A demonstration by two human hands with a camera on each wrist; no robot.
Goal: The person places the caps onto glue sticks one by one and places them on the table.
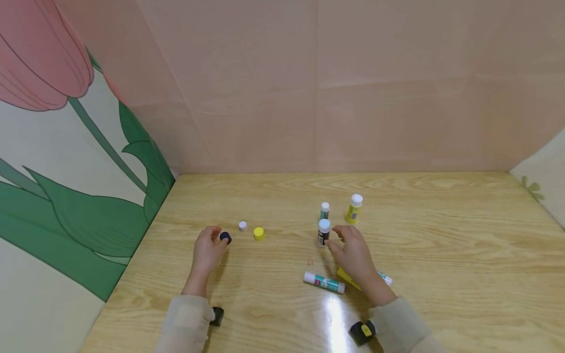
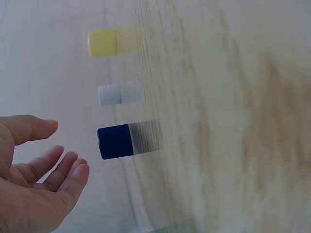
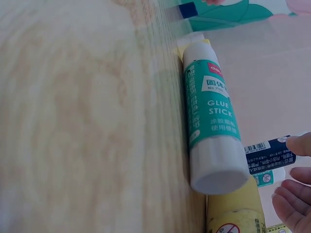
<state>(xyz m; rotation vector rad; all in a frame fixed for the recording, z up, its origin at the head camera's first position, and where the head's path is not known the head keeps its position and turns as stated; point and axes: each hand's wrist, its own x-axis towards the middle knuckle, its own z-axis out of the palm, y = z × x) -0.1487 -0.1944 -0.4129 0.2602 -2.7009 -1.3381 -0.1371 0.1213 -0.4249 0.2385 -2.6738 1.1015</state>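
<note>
Left hand point(image 1: 207, 250) hangs loosely open beside the blue cap point(image 1: 225, 237), gripping nothing. Right hand point(image 1: 353, 252), fingers relaxed, reaches the near upright glue stick point(image 1: 324, 232). Three caps off at left; sticks lying near await.

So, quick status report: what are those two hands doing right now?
Left hand open beside the dark blue cap, not gripping. Right hand open, fingertips at the dark upright glue stick. Green glue stick lying near the right wrist.
</note>
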